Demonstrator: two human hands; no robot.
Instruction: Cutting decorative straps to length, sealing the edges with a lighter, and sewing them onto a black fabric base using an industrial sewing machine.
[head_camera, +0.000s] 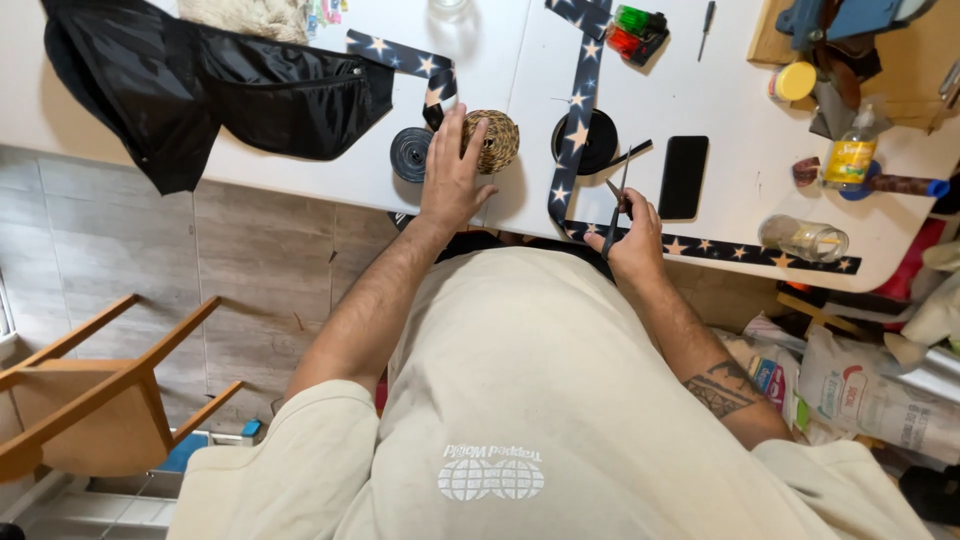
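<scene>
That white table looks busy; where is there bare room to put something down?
The table is bare between the black fabric and the grey tape roll, and between the star-patterned ribbon and the phone. It is crowded near the left hand on the twine spool, and at the far right by the bottle.

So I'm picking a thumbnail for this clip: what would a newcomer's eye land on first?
Probably the dark star-printed ribbon looping across the white table, down its middle and along the near edge. Next, the left hand resting on a spool of tan twine, and the right hand holding black scissors at the ribbon. A black jacket drapes off the table's left edge.
</scene>
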